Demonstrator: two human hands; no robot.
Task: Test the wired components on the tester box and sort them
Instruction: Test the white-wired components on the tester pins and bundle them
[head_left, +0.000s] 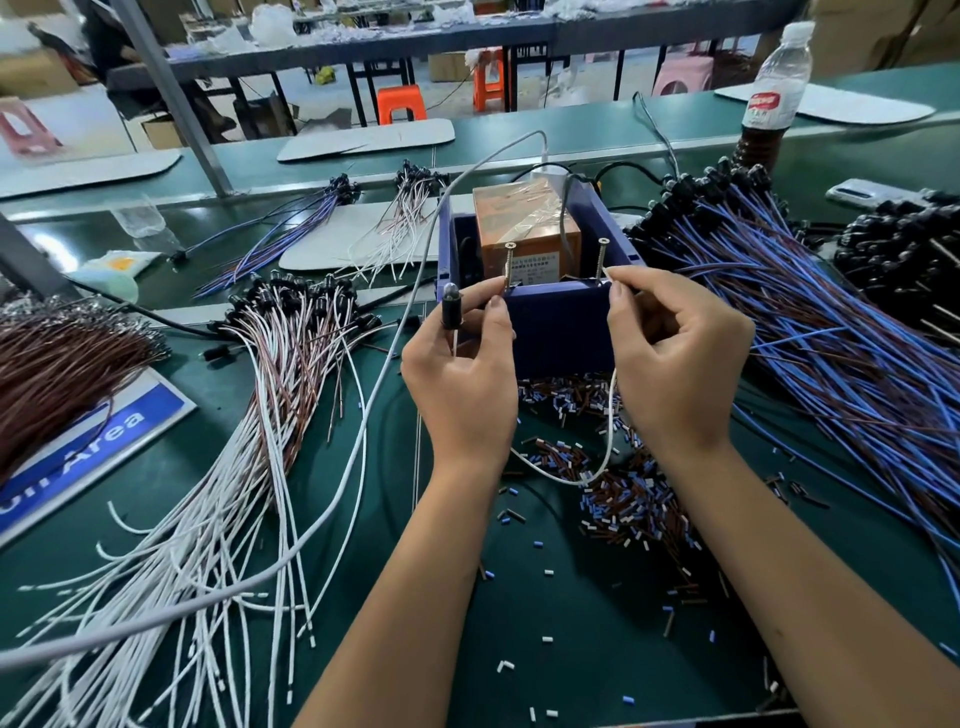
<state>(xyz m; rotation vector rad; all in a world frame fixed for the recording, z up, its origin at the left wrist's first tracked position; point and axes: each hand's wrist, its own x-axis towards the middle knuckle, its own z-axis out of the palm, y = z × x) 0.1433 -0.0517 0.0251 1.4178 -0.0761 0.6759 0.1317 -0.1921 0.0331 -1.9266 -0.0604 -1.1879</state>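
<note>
The tester box (558, 332) is a dark blue bin with an orange block inside and two upright screws, the left screw (507, 265) and the right screw (602, 260), on its front rim. My left hand (462, 379) holds a wired component with a black holder and clear bulb (450, 306) and pinches a lead against the left screw. My right hand (675, 364) pinches the white wire (605, 452) against the right screw. That wire hangs in a loop below the box.
A pile of white and brown wired components (280, 364) lies at left, and blue ones (810, 322) at right. Cut insulation bits (623, 504) litter the green mat. A grey cable (374, 395) crosses at left. A bottle (774, 98) stands far right.
</note>
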